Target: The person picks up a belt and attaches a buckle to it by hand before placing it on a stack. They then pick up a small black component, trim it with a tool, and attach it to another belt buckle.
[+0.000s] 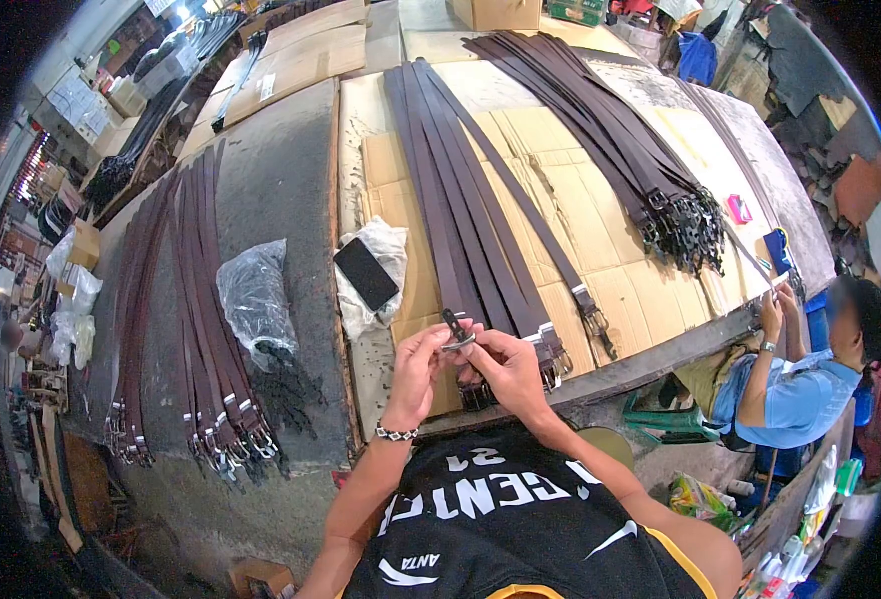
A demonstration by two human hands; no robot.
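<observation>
Both my hands meet over the table's near edge around a small metal belt buckle (457, 342) with a short dark strip sticking up from it. My left hand (421, 374) pinches it from one side, a beaded bracelet on the wrist. From the other side my right hand (509, 371) grips it between thumb and fingers. Just beyond lie several long dark brown leather belts (460, 190), their buckled ends partly hidden by my hands. One belt (530, 205) lies apart at a slant, its buckle (596, 321) near the edge.
Left of the belts, a black phone (369, 274) rests on a crumpled plastic bag (391, 245). Farther left are a clear bag (259, 295) and more belts (206, 329). A large belt pile (610, 130) lies at right, near a seated person in blue (795, 394). Cardboard (550, 180) covers the tabletop.
</observation>
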